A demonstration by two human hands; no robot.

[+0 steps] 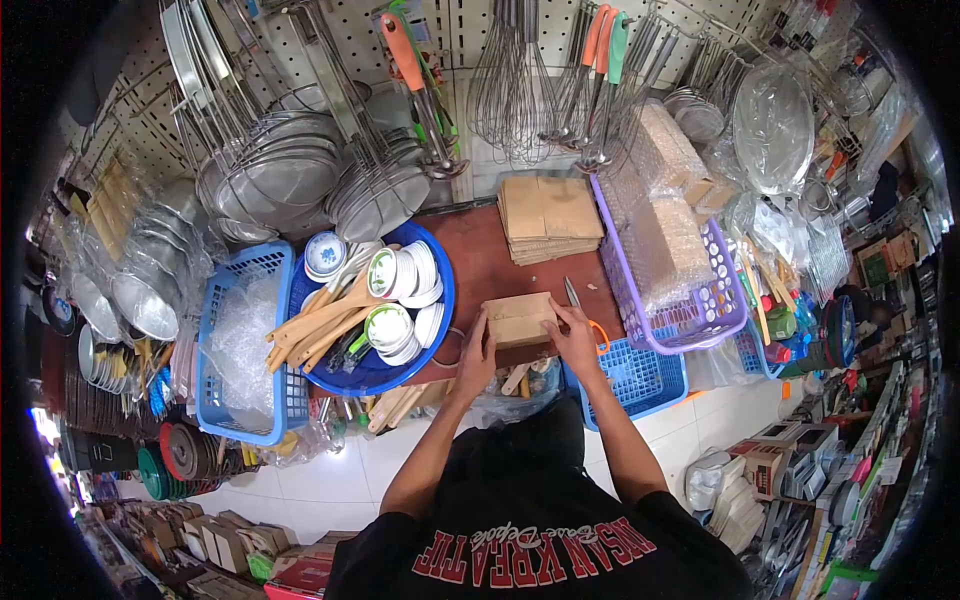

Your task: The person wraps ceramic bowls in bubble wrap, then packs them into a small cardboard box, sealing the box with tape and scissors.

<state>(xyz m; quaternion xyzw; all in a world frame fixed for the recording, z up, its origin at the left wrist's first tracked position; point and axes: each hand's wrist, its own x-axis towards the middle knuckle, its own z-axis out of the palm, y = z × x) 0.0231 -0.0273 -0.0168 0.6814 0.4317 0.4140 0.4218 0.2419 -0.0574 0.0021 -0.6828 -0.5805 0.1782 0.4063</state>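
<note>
Cardboard box sits between the left hand and right hand

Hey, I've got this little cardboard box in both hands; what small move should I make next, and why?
I'd probably slide the small cardboard box slightly forward on the red tabletop. Your left hand and right hand have its two ends, it sits near the tabletop's front edge, and bare surface shows between it and the flat cardboard stack.

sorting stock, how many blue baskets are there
3: left one beside the blue basin, lower one below the purple basket, partly hidden one right of it; others may be hidden
</note>
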